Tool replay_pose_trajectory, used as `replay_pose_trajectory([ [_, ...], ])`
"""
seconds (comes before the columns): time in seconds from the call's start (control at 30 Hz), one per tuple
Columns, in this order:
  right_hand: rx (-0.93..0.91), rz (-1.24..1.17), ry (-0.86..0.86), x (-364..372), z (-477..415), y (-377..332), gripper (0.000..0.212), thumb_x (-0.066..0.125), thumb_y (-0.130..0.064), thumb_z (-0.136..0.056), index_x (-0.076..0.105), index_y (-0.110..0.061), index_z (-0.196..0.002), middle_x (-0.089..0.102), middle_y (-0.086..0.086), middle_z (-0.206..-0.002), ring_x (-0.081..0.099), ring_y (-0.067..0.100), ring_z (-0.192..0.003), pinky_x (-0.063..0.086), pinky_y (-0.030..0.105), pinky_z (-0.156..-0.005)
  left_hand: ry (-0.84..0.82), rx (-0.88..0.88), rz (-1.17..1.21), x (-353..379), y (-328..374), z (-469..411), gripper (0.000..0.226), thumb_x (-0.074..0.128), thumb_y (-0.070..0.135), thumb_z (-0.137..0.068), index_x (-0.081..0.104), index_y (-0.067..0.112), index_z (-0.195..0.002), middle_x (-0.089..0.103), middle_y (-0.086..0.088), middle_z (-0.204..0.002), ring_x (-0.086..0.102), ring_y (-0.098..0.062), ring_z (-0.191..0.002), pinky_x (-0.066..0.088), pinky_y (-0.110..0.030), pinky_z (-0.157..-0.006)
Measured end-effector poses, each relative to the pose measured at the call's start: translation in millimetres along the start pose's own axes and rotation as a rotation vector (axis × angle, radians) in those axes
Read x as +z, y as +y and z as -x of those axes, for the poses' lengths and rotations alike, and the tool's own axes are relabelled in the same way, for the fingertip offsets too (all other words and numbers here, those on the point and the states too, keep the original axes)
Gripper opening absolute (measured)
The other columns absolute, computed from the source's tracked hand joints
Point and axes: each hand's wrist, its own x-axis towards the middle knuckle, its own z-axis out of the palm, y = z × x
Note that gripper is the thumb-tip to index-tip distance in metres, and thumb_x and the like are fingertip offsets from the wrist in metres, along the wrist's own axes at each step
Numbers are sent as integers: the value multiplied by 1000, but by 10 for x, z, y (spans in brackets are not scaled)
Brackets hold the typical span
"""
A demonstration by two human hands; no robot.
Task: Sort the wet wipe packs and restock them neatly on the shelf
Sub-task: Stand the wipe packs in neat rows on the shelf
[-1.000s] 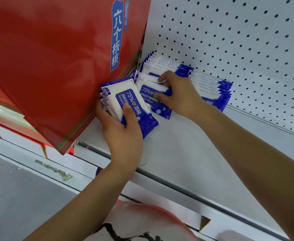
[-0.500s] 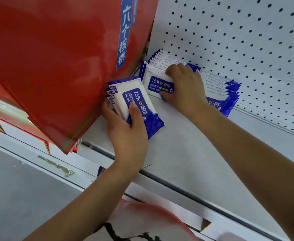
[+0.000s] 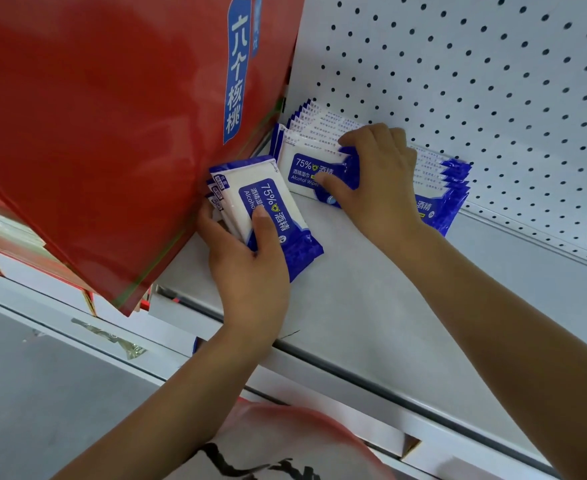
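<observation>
Wipe packs (image 3: 238, 202) fill the left hand (image 3: 250, 271) (right hand (image 3: 378, 181) pinches the shelved row (image 3: 320, 133)).

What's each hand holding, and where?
Left hand grips a stack of wipe packs across its middle; right hand pinches the front shelf pack by its blue end.

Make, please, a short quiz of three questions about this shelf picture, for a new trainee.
1. True or false: the left hand holds several wipe packs at once.
2. What stands directly left of the row of packs on the shelf? A) a red box B) a green basket C) a glass bottle
3. Fill in: the label of the front pack, which the right hand grips, reads "___%".

Key: 1 true; 2 A; 3 75.
</observation>
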Motion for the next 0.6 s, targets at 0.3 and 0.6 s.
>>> replay_pose_trajectory([
  [0.3, 436, -799, -500, -346, 583, -304, 29, 74, -42, -85, 69, -20, -104, 74, -10, -92, 70, -1, -85, 58, 18, -69, -109, 3, 40, -20, 22, -11, 45, 63, 33, -100, 39, 35, -137, 64, 17, -119, 70, 6, -98, 57, -16, -65],
  [0.6, 551, -781, -282, -505, 689, 84, 16, 74, -27, -90, 66, -19, -102, 76, -5, -90, 73, 5, -82, 54, 18, -70, -145, 50, -66, -37, -52, -39, 41, 59, 21, -104, 38, 35, -137, 65, 12, -124, 69, 4, -102, 57, -17, -67],
])
